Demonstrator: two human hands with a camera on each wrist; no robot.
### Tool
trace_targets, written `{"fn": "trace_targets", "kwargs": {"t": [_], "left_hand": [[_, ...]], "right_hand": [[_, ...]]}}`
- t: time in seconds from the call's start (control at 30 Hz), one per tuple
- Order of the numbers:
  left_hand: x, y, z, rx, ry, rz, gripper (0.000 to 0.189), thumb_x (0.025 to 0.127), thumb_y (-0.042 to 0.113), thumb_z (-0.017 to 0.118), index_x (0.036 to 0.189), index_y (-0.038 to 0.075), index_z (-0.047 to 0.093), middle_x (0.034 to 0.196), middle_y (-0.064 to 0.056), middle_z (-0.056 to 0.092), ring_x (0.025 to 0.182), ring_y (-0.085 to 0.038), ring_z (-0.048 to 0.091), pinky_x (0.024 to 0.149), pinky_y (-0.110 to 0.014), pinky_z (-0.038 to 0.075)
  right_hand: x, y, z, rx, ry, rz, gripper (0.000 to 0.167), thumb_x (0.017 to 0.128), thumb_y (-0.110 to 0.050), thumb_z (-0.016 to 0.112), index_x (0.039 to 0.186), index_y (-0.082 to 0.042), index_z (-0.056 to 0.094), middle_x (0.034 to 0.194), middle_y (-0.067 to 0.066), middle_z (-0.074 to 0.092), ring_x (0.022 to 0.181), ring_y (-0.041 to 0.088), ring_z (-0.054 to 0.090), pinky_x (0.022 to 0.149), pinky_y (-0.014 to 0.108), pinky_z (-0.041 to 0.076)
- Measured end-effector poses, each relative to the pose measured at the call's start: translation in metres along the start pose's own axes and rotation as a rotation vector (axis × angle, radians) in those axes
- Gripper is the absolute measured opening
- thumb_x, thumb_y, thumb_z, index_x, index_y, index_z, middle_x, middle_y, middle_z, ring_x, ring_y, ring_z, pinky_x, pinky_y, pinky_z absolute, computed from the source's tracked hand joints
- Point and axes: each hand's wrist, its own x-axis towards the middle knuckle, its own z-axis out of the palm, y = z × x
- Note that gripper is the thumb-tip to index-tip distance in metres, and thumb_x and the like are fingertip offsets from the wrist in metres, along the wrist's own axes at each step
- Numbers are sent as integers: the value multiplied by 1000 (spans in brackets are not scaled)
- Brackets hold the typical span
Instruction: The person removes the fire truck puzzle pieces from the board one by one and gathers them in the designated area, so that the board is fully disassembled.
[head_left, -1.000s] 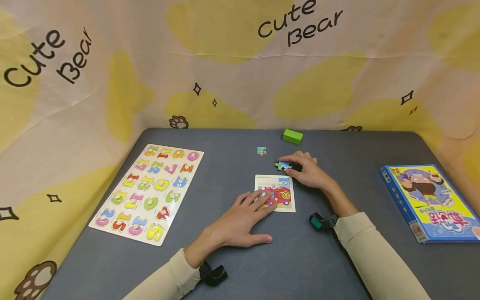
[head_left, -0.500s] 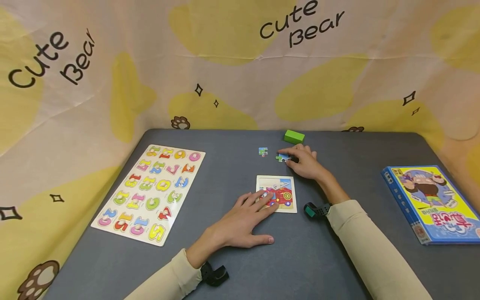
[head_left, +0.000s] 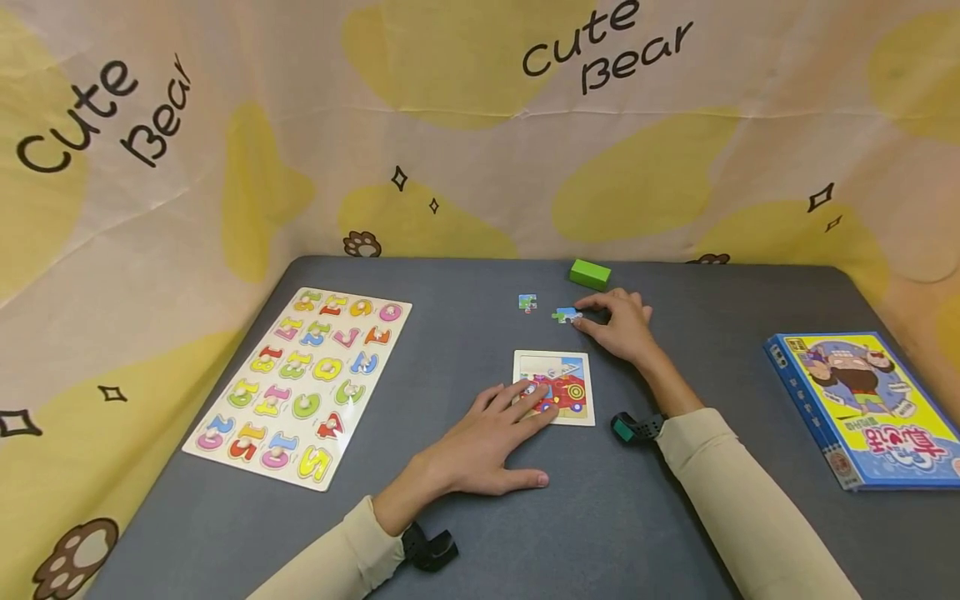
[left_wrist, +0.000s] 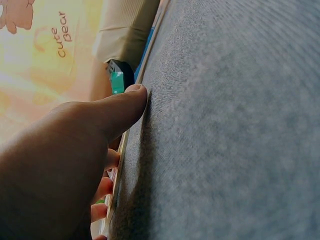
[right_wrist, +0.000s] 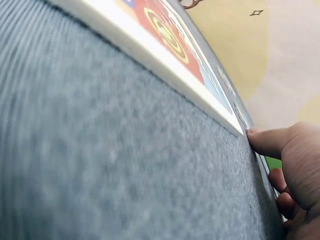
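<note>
My left hand lies with spread fingers on the left part of a small framed jigsaw puzzle with a red vehicle picture; its thumb rests on the table. In the left wrist view, the thumb hides part of the frame's edge. Beyond the puzzle, my right hand has thumb and index finger parted at the right end of a blue-green jigsaw piece, which lies on the table. Whether the fingertips still touch it is hard to tell. A smaller jigsaw piece lies to its left.
A green block sits behind the right hand. On the left lies a white number puzzle board with several colourful pieces. A blue and yellow box stands at the right. A patterned cloth borders the grey table.
My right hand moved away from me with the jigsaw piece, then shifted right off it, leaving the piece on the table. My left hand stayed on the puzzle.
</note>
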Motion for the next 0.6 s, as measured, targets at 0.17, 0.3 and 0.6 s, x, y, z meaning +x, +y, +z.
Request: {"fn": "trace_targets", "kwargs": {"t": [0.17, 0.3, 0.6], "left_hand": [[0, 1, -1, 0, -3, -4, 82, 95, 66, 55, 162, 27, 30, 172, 0, 18, 161, -23, 10, 127, -52, 15], [0, 2, -1, 0, -10, -8, 83, 94, 66, 56, 162, 27, 29, 172, -1, 19, 161, -24, 10, 127, -52, 14], [0, 2, -2, -1, -8, -6, 82, 94, 66, 56, 162, 27, 30, 172, -1, 19, 160, -23, 11, 127, -53, 14]], "right_hand": [[1, -4, 0, -33, -7, 38, 35, 94, -27, 74, 125, -12, 73, 112, 18, 61, 97, 34, 40, 87, 54, 20], [1, -8, -3, -67, -62, 42, 38, 95, -28, 71, 131, -14, 70, 112, 19, 57, 99, 35, 39, 87, 56, 20], [5, -12, 0, -67, -53, 98, 35, 96, -29, 69, 128, -16, 71, 112, 20, 56, 103, 37, 40, 89, 58, 19]]}}
